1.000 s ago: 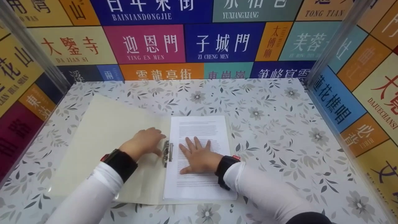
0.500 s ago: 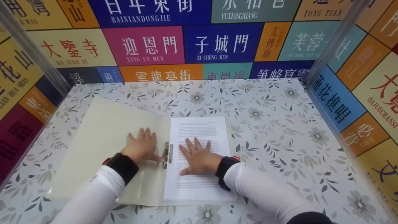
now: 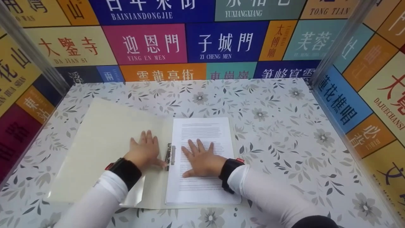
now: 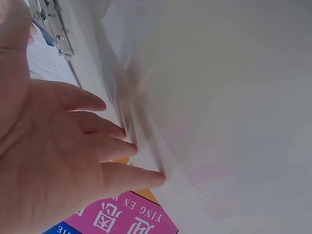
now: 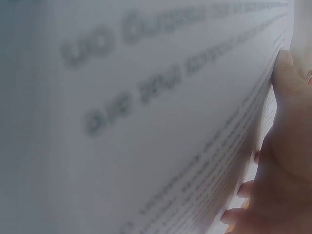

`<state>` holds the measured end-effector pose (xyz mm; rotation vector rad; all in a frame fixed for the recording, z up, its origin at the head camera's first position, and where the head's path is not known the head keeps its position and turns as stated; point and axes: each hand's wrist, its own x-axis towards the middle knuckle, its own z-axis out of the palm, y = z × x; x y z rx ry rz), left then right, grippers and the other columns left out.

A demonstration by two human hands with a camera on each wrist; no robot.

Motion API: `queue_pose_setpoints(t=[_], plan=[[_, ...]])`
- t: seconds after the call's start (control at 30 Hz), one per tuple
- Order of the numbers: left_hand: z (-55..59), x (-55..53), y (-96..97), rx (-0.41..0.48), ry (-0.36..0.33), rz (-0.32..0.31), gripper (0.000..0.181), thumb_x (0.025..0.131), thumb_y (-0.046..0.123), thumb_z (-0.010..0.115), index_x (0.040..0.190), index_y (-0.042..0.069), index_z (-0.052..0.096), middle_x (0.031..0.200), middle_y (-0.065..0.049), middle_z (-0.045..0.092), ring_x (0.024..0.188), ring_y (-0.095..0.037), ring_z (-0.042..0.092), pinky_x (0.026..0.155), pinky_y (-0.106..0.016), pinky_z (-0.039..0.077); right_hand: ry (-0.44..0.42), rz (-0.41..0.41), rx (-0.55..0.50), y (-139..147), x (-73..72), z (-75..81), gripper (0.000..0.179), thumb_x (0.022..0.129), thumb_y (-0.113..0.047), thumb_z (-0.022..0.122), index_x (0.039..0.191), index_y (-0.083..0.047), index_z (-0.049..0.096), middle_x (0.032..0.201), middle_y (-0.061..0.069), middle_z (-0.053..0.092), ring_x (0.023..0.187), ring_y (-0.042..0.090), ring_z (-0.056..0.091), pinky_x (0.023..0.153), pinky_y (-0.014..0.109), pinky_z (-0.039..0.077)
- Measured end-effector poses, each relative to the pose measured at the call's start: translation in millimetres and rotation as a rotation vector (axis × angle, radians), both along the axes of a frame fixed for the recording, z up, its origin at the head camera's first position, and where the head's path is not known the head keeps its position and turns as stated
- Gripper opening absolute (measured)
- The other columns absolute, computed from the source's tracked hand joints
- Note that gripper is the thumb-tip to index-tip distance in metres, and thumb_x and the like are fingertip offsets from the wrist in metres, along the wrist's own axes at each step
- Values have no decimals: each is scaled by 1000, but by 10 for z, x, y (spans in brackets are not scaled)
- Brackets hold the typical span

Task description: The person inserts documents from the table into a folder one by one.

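A cream folder [image 3: 98, 139] lies spread out on the table, its cover turned to the left. On its right side sits a stack of printed paper [image 3: 205, 126], beside a metal clip [image 3: 172, 155] along the spine. My right hand [image 3: 202, 162] rests on the top sheet with fingers spread. My left hand [image 3: 145, 152] is on the cover side, its thumb beside the clip. In the left wrist view, the left fingertips [image 4: 158, 179] touch the cover. Text on the sheet [image 5: 161, 112] fills the right wrist view, blurred up close.
The table [image 3: 284, 136] has a leaf-and-flower pattern. Panels with large lettering [image 3: 145, 44] stand upright at the back and both sides. A clear pocket flap [image 3: 136, 193] shows at the cover's lower edge.
My left hand has shifted left from the clip onto the cover, and its fingers have straightened and spread. The right hand and the paper stay in place.
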<state>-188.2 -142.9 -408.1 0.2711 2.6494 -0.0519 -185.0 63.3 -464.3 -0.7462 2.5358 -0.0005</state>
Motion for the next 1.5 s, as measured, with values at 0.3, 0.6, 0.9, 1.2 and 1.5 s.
queue_pose_setpoints(t=[0.3, 0.6, 0.9, 1.2, 1.5], plan=[[-70, -15, 71, -20, -18, 43, 115, 73, 58, 72, 145, -16, 23, 153, -40, 4, 144, -53, 4, 109, -75, 11, -11, -5, 4, -6, -10, -6, 102, 82, -77, 43, 157, -24, -3, 162, 9, -13, 148, 39, -7, 109, 74, 8], [-118, -28, 122, -64, -3, 30, 116, 74, 60, 71, 145, -17, 21, 152, -41, 5, 143, -53, 6, 108, -75, 13, -19, -10, 20, 2, -31, -18, 103, 81, -78, 43, 156, -25, -5, 161, 8, -16, 148, 38, -9, 109, 74, 6], [-167, -6, 168, -55, 15, 73, 120, 71, 59, 74, 145, -18, 18, 152, -41, 4, 143, -54, 5, 111, -72, 13, -9, -2, 9, 1, -18, -2, 103, 81, -78, 42, 156, -25, -5, 162, 9, -15, 148, 39, -8, 109, 74, 6], [-187, 26, 233, -33, 23, 109, 116, 71, 44, 80, 142, -23, 16, 150, -43, 5, 142, -56, 6, 117, -59, 17, 24, 16, 16, -12, -4, -16, 102, 82, -78, 42, 157, -24, -3, 163, 10, -12, 148, 40, -5, 109, 74, 10], [-197, -2, 210, 47, -24, 152, 118, 71, 42, 81, 144, -20, 12, 152, -40, -2, 143, -53, 1, 119, -57, 14, 15, 0, 7, 9, 1, -21, 102, 82, -78, 43, 156, -25, -4, 162, 9, -12, 148, 38, -7, 109, 74, 9]])
